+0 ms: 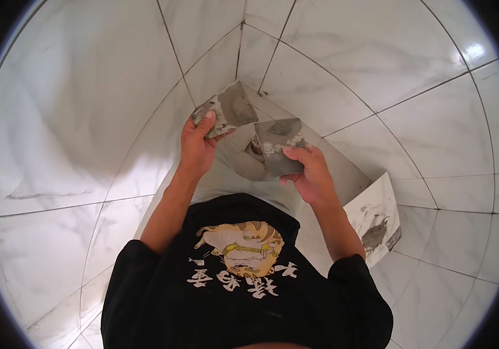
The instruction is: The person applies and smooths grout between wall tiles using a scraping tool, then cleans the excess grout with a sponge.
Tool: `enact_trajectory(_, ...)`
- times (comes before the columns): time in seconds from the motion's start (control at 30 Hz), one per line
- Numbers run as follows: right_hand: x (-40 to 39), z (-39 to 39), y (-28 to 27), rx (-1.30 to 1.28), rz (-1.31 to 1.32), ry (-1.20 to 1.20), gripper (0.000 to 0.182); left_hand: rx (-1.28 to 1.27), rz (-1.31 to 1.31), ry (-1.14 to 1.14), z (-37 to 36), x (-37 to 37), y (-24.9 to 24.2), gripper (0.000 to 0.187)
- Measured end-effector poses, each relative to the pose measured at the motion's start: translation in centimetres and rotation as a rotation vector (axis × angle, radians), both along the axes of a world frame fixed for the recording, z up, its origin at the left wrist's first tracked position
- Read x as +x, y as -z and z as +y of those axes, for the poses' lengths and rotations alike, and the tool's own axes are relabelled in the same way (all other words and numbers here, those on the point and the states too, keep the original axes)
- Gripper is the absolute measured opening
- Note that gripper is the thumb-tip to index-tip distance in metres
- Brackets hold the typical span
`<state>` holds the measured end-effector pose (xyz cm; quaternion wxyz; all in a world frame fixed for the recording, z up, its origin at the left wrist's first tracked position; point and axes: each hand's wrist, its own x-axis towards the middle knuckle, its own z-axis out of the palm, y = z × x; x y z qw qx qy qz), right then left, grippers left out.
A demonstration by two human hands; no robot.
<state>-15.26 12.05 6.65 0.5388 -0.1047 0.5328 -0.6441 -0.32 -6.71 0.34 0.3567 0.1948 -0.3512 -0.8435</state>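
Observation:
My left hand [201, 139] is closed on a flat, mortar-smeared tile piece [235, 107], thumb on its face and fingers beneath. My right hand [309, 171] grips a darker grey tile piece [280, 131] by its lower right edge, its thumb on the face near a pale, rough band. Both pieces are tilted, their near corners close together. Below and between them lies a grey mound of mortar [248, 166] with a small opening, partly hidden by the right piece.
White marbled tiles [331, 70] with dark joints meet at a corner ahead. A grey ledge [342, 163] runs down to the right. A white tile with mortar smears [386, 203] leans beside my right forearm. A dark object stands at the far right edge.

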Motion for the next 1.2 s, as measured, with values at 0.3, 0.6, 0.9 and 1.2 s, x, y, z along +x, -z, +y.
enact_trajectory(0.3,-0.8,-0.9,1.6,0.029,-0.180,0.028,0.026,0.260,0.163,0.008,0.5,-0.8,-0.1,0.040)
enact_trajectory(0.6,-1.9,-0.6,0.0,-0.121,-0.211,0.164,0.025,0.265,0.189,0.158,-0.6,-0.5,1.7,0.041)
enact_trajectory(0.9,-0.1,-1.8,0.2,-0.037,-0.179,0.126,0.024,0.010,0.182,0.029,0.6,-1.3,1.8,0.042)
enact_trajectory(1.2,-0.8,-3.3,0.3,-0.040,-0.262,0.134,0.024,-0.029,0.220,-0.013,-0.1,-0.7,3.5,0.044)
